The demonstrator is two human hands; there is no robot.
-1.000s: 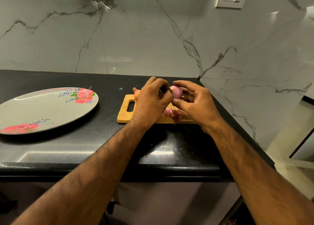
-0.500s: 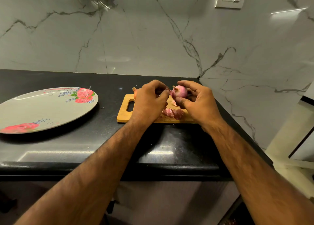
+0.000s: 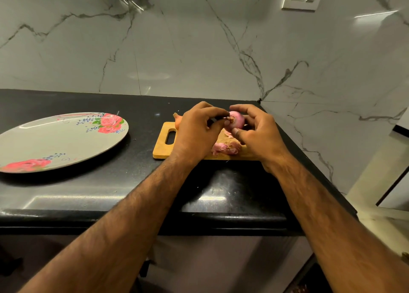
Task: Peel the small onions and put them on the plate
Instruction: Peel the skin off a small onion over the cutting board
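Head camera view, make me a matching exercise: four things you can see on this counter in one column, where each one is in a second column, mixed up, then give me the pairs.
Things
1. plate
2. small onion
3. peel scraps
4. cutting board

Places
A. pinched between the left hand and the right hand, above the board
B. on the black counter, below both hands
C. on the counter, left of the board
D. lying on the board near its front edge

Pairs: 1-C, 2-A, 3-D, 4-B
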